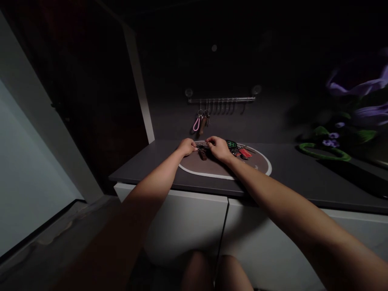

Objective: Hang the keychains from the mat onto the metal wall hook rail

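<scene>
My left hand (188, 146) is pinched at the edge of a small bunch of keys (200, 146) on the oval mat (206, 167). A dark brown key fob (203, 155) hangs from that bunch toward the mat's front. Just to the right, my right hand (217, 148) has its thumb and fingers closed together over the mat; whatever lies between its fingertips is too small to make out. Beside its knuckles rest a dark key fob with green marks (231, 144), a red tag (245, 153) and more keys, partly hidden by the hand.
A clear hook rail (222, 100) is mounted on the dark wall, with a pink loop keychain (196, 123) and a brown strap keychain (203, 125) on its left hooks. Purple flowers (333, 139) and a green ring (324, 152) stand right on the dark countertop (291, 178). White cabinet doors (188, 218) are below.
</scene>
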The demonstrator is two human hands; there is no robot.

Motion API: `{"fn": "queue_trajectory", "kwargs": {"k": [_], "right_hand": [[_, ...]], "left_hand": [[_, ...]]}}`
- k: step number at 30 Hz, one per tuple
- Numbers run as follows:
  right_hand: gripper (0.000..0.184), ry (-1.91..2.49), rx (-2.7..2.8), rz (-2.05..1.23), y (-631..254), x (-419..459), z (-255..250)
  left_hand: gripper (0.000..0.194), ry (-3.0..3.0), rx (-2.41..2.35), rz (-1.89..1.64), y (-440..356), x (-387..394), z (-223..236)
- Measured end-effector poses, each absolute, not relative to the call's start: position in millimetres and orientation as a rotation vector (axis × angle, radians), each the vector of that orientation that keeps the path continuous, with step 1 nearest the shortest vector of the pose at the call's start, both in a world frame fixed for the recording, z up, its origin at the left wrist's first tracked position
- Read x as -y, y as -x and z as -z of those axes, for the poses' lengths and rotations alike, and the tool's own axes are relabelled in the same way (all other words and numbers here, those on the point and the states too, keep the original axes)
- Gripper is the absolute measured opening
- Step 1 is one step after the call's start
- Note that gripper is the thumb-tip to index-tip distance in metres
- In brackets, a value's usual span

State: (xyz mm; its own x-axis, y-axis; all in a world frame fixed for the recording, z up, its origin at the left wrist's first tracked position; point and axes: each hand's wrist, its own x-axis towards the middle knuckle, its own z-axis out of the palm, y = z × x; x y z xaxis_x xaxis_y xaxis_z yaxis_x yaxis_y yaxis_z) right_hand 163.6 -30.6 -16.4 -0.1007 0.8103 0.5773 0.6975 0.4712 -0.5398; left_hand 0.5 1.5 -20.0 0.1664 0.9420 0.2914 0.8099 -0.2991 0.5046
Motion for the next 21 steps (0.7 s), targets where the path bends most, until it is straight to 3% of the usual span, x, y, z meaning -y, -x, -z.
{"fn": "queue_trajectory", "kwargs": {"k": [14,21], "right_hand": [[0.019,1.315,1.82,-0.183,-163.0,20.4,18.9],[0.016,1.299,1.789,-0.267,-162.5,18.2,19.5]], "left_hand": [[0.017,-2.27,-1.861,-0.853,-1.1,-3.4,18.3],[0.018,-2.156,-1.864,-1.065,-2.5,-7.7,17.9]]}}
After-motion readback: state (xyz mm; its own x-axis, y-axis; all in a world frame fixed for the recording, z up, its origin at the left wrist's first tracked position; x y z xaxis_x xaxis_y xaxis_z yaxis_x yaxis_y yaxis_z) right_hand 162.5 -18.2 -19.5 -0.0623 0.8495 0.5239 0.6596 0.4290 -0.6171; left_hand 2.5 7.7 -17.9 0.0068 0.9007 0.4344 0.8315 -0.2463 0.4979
